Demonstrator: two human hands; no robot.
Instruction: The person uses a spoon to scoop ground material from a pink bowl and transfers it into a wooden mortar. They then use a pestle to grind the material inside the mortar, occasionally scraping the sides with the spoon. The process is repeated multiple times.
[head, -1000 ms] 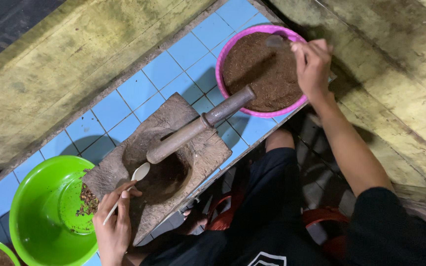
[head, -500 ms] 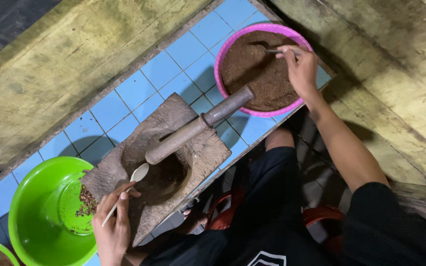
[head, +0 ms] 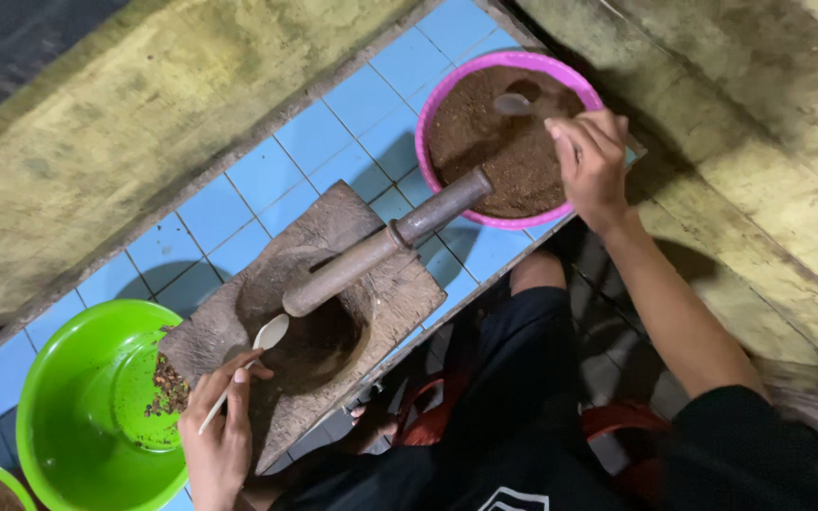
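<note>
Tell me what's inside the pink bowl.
The pink bowl is filled with brown ground powder. A metal spoon, held by the right hand, sits in it. The pestle tip overlaps its rim. The bowl's bottom is hidden beneath the powder.

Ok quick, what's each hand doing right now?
Left hand: closed on a pale spoon.
Right hand: closed on a metal spoon.
</note>
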